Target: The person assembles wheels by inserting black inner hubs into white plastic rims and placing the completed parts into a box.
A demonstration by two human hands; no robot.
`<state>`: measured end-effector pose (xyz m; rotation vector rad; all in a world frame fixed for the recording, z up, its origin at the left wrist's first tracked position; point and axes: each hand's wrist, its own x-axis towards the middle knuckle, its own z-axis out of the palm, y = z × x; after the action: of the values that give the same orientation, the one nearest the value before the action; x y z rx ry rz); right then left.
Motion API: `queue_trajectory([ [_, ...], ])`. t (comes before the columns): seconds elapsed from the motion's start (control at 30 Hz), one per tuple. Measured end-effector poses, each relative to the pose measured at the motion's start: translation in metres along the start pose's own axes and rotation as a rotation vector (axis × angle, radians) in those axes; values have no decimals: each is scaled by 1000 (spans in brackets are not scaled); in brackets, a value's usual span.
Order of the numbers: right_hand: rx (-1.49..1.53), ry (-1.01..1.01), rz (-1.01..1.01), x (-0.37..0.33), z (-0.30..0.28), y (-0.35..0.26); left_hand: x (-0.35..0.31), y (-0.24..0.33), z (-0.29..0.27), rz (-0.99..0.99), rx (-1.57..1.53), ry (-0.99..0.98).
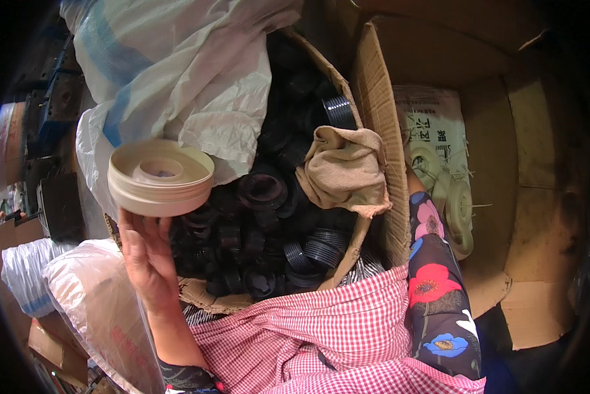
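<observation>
A round cream plastic part with a ridged outer wall and a smaller ring inside it is held up at the left. My left hand grips it from below, its fingers partly hidden beneath the rim. On the right, my floral-sleeved arm reaches along the cardboard wall into the big box. Only a strip of skin of my right hand shows there; the fingers are hidden behind that wall. Close to it in the box lie several pale ring-shaped parts with thin spurs.
A carton of black threaded plastic fittings stands before me. A tan cloth lies on its right side. A white woven sack with a blue stripe covers its far left. Plastic-wrapped bundles sit at the lower left.
</observation>
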<state>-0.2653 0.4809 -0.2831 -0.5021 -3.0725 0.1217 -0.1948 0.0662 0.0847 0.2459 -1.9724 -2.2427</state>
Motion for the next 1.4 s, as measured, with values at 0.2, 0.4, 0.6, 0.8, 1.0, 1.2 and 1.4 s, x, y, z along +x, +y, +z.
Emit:
queue_trajectory([
  [0.2,-17,-21,-8,-12,-9,5,-20,3,11,-246,141,-2],
  [0.4,-19,10,-37,-18,-12,-16,-39,13,11,-329,100,65],
  [0.6,133,118,120,-4,21,1,-33,10,8,-437,68,75],
  [0.8,-75,-134,-55,-9,-14,11,-30,10,2,-418,52,90],
  [1.0,-64,-392,-187,-26,-102,19,-39,3,4,-439,70,0],
  [1.2,198,-312,-373,-96,-275,32,-64,7,56,-339,-46,-423],
  [1.4,173,49,-750,-159,-385,47,-110,-7,205,4,591,-515],
])
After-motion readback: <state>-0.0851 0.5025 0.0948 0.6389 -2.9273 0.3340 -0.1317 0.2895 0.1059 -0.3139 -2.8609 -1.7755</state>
